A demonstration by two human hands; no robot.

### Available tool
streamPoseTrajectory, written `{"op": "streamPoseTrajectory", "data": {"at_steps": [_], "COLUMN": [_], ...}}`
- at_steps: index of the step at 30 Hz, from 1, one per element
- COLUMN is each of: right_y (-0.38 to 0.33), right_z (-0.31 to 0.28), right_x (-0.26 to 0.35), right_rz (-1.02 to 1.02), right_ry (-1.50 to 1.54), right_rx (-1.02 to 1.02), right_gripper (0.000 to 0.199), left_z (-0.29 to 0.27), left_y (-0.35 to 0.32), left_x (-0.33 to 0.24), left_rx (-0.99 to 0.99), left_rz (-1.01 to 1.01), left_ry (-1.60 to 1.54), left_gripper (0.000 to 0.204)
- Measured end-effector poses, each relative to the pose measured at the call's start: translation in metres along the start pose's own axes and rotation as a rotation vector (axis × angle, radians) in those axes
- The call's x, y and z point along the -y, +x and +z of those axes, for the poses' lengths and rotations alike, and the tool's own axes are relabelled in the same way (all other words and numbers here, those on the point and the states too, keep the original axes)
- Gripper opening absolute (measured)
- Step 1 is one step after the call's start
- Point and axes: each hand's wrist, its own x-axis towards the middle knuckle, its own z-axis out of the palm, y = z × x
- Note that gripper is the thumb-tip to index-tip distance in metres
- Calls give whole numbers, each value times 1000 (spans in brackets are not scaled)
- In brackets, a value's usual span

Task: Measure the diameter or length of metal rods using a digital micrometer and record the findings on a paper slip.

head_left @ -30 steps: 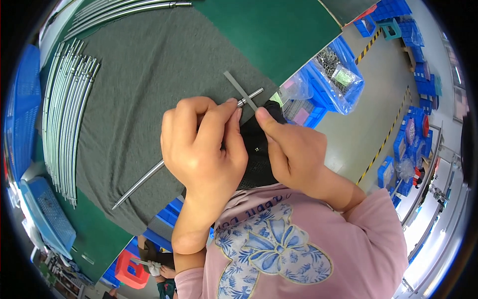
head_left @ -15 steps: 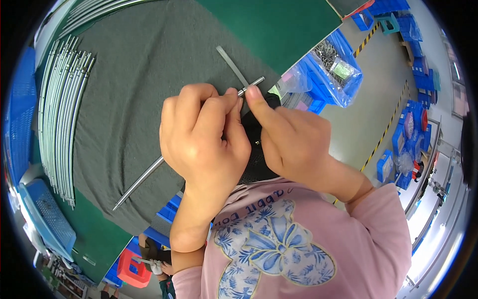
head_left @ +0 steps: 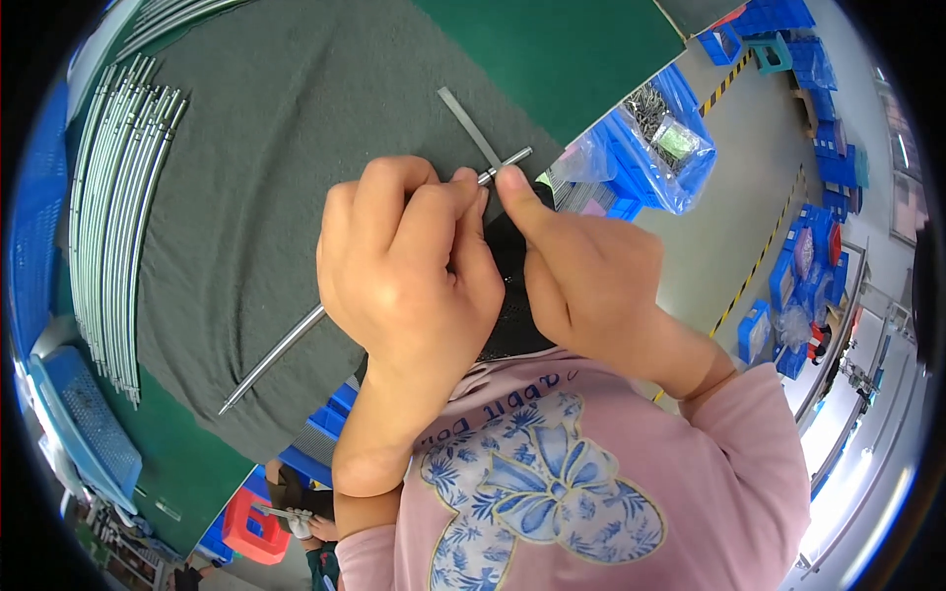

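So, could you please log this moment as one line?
left hand: grips metal rod | right hand: pinches rod tip | surface: grey mat | beside: rod bundle

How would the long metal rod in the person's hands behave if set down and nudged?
The rod looks round and smooth, so it would probably roll, though the grey felt mat may slow it. It stays straight while held near one end, so likely stiff.

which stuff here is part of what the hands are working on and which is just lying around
In hand:
- long metal rod, gripped by the left hand
- its tip, pinched by the right hand
- flat grey strip crossing the tip

Lying about:
- bundle of rods
- grey mat
- bagged parts
- blue bins
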Motion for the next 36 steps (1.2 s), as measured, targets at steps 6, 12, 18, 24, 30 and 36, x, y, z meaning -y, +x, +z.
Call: {"op": "streamPoseTrajectory", "data": {"at_steps": [6, 12, 18, 24, 30, 36], "right_y": [-1, -15, -12, 9, -26, -12], "right_z": [-12, -13, -7, 7, -20, 38], "right_x": [5, 5, 4, -1, -18, -11], "right_rz": [69, 69, 67, 9, 122, 757], "right_ry": [59, 88, 88, 145, 190, 769], "right_rx": [126, 107, 79, -126, -71, -317], "right_gripper": [49, 49, 51, 51, 45, 23], "left_z": [0, -1, -2, -6, -6, -4], "left_y": [0, -1, -2, 4, -1, 2], "left_x": [1, 2, 1, 0, 1, -1], "left_rx": [-5, 13, 20, 37, 55, 39], "left_rz": [15, 21, 5, 42, 19, 43], "left_ry": [19, 20, 23, 8, 49, 25], "left_gripper": [11, 10, 12, 12, 12, 13]}}
